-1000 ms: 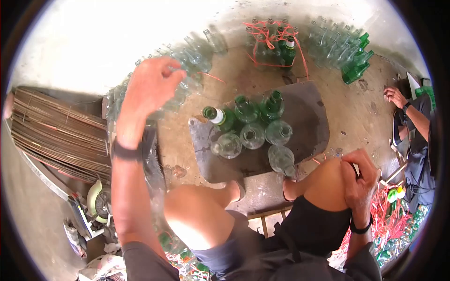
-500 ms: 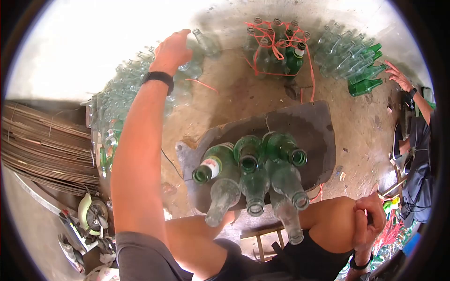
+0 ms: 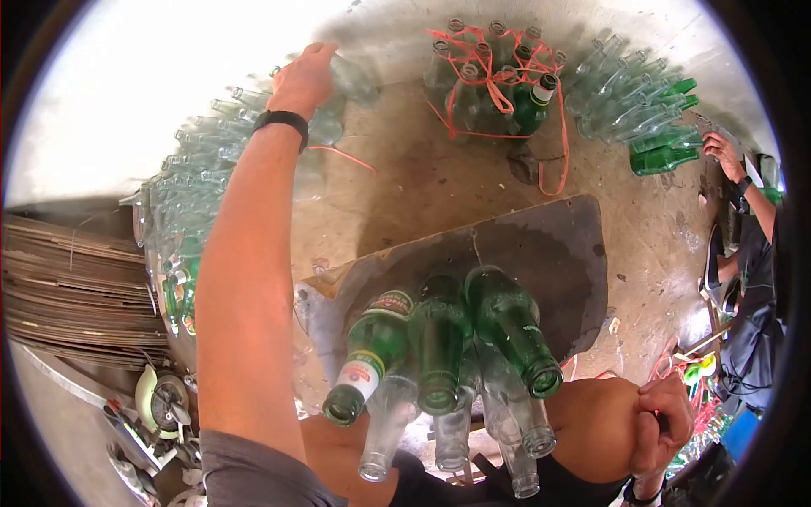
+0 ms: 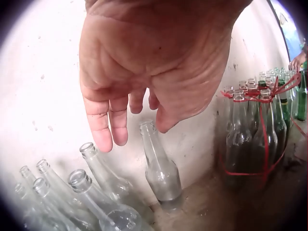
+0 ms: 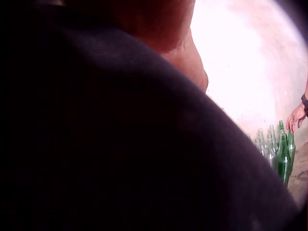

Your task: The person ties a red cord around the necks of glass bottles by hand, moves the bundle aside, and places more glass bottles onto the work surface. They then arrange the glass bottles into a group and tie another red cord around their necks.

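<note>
My left hand (image 3: pixel 302 83) reaches out to the row of glass bottles along the white wall. In the left wrist view, its fingers hang down around the top of a clear bottle (image 4: pixel 162 175), with the thumb right by its mouth; a gap shows between fingers and glass. More clear bottles (image 4: pixel 106 199) stand to the left. My right hand (image 3: pixel 663 422) rests on my right knee with fingers loosely curled, holding nothing. Before me, three green bottles (image 3: pixel 441 325) and several clear bottles (image 3: pixel 390 414) stand on a dark board (image 3: pixel 549 253).
Bottles tied with red string (image 3: pixel 486 84) stand at the back wall. Clear and green bottles (image 3: pixel 629 101) stand farther right, where another person's hand (image 3: pixel 722 152) touches a green one. Stacked flat brown sheets (image 3: pixel 80 291) lie at the left.
My left hand has moved forward toward the wall, over the bottle row, and its fingers have straightened. The other person's hand has reached the green bottles. The head view has shifted; my right hand stays on the knee.
</note>
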### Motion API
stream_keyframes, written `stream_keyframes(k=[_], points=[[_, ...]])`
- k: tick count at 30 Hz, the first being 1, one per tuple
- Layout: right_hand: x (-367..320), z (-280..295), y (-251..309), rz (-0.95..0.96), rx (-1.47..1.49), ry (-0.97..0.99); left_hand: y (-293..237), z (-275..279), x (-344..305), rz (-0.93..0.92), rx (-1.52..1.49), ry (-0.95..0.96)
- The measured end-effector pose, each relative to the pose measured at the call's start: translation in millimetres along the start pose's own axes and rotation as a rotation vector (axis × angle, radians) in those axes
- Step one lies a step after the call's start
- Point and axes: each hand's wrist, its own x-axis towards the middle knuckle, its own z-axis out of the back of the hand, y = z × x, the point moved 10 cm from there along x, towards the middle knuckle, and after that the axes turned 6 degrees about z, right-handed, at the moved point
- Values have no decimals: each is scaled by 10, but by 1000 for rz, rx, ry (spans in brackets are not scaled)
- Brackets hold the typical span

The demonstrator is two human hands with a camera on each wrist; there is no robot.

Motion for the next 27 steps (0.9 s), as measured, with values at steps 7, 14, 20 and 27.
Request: stream_keyframes(k=[7,14,20,27], points=[[47,-8,-57,-43,28,-16,-39,-281,19,-43,67,-23],[70,29,8,3,31,-40,93,-59,-232,-48,-43,-130],[-36,101,25,-28,39,-65,147,559,-856,-141,-106,-173],[-213,145,159,-1,87,-52,344,1629,-1894,-86,-188,-181]])
